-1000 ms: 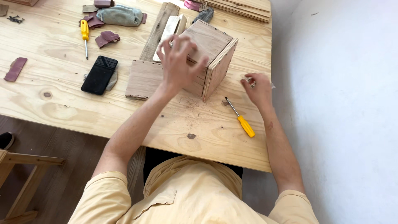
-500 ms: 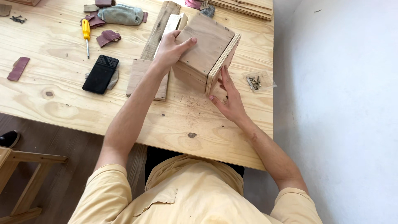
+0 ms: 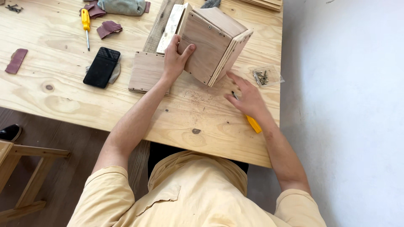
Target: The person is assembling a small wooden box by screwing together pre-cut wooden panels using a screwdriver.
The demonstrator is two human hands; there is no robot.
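A plywood box (image 3: 216, 40) stands tipped on the wooden table (image 3: 54, 96), one screwed face turned towards me. My left hand (image 3: 174, 56) grips that face at its left edge, thumb across the panel. My right hand (image 3: 248, 98) lies flat on the table just right of the box, fingers spread, over a yellow-handled screwdriver (image 3: 253, 124) whose handle sticks out beneath the wrist. A small clear bag of screws (image 3: 264, 77) lies just beyond the right hand.
A flat wooden panel (image 3: 145, 71) lies under my left forearm. A black phone (image 3: 101, 67), a second yellow screwdriver (image 3: 86, 23), sandpaper scraps (image 3: 109, 28) and a grey cloth (image 3: 122, 6) sit further left. The table's right edge is near the white wall.
The box has tilted up, showing its screwed face. My left hand shifted to that face's left edge. My right hand left the box and dropped onto the screwdriver on the table.
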